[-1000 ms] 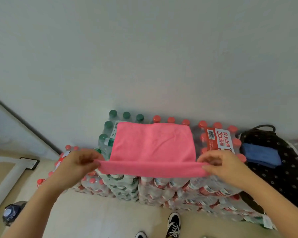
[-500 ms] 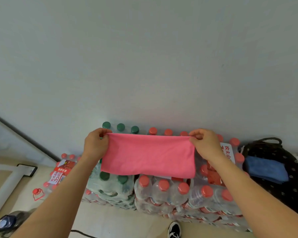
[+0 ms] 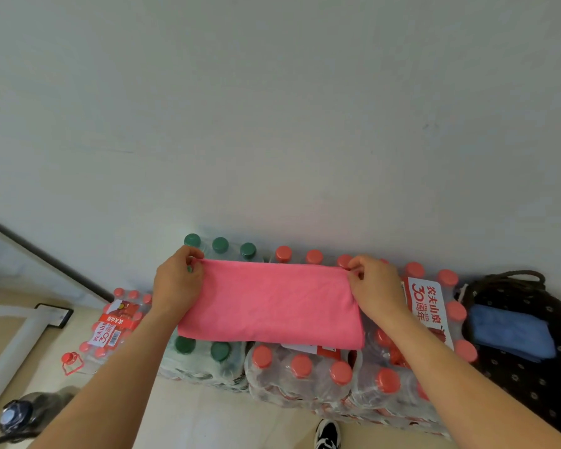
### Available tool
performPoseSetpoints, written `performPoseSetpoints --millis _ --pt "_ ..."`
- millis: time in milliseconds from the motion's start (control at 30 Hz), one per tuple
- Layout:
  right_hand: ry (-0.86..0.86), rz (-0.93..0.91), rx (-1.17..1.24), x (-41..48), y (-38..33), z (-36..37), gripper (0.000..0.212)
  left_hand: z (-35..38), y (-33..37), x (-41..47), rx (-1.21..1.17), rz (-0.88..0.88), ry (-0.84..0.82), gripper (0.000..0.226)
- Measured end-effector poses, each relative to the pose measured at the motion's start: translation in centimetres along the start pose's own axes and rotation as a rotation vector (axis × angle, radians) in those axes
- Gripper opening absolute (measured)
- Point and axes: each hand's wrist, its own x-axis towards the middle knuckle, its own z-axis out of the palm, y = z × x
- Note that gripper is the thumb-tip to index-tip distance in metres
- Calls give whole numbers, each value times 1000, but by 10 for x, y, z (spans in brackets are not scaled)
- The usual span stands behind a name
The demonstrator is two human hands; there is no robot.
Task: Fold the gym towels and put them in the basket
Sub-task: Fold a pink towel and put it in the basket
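Left hand (image 3: 178, 286) and right hand (image 3: 374, 286) each pinch a far corner of the pink towel (image 3: 272, 303), which lies flat between them on bottle packs (image 3: 302, 374).

Both bare forearms reach forward from the lower corners of the view, roughly level and set apart. Left hand (image 3: 178, 285) is knuckles-up, thumb and fingers curled, pinching the far left corner of the pink towel (image 3: 272, 303). Right hand (image 3: 378, 291) mirrors it, pinching the far right corner.
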Motion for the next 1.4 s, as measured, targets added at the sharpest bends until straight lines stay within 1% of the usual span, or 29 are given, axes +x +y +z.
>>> performPoseSetpoints --millis 100,167,233,300,333,400,433,533,700,800,867,933,1000,1067,1133,1167,1200,1233,1300,1333,1400 --pt "-64 7 -32 -2 -3 -1 26 1 -4 -2 19 9 20 30" --pt "-132 67 5 -3 -8 -7 40 -5 -4 -6 -3 -18 35 43" --pt "-217 155 94 -8 -11 -12 56 -16 -4 -19 -72 -95 59 54" --pt "-265 215 138 -20 -13 -14 69 -23 -8 -39 -144 -161 35 59" --pt "-262 228 136 -29 -15 -13 72 -23 -12 -50 -175 -181 -3 59" --pt "-204 236 115 -51 -20 -9 70 -20 -20 -70 -233 -191 -76 55" --pt "-164 237 108 -61 -22 -7 67 -18 -25 -76 -256 -183 -85 53" --pt "-80 241 124 -78 -21 1 62 -16 -32 -85 -281 -161 -45 46" --pt "69 190 111 -83 -20 16 43 -13 -30 -96 -194 -40 75 35" --pt "147 164 95 -87 -20 24 43 -13 -31 -98 -157 0 97 33" --pt "152 159 79 -91 -17 26 46 -14 -34 -98 -119 36 103 34" --pt "119 146 29 -96 -14 27 48 -15 -37 -99 -57 87 84 35" --pt "102 121 -72 -102 -14 25 51 -16 -40 -101 50 112 78 37" --pt "177 35 -243 -103 -17 24 54 -16 -37 -101 179 170 147 37" --pt "221 -94 -340 -98 -32 29 52 -7 -22 -100 263 324 172 33" --pt "200 -176 -348 -96 -41 38 53 2 -12 -100 292 418 131 34" --pt "134 -256 -337 -94 -51 50 55 14 -3 -100 311 495 61 38" --pt "41 -313 -323 -93 -61 62 56 26 5 -101 331 532 -25 44" --pt "-110 -363 -363 -91 -68 83 55 44 10 -102 401 491 -144 52" --pt "-161 -363 -400 -90 -65 86 55 47 7 -101 446 461 -168 55" --pt "-194 -334 -441 -84 -49 79 60 39 -10 -98 538 426 -160 59"
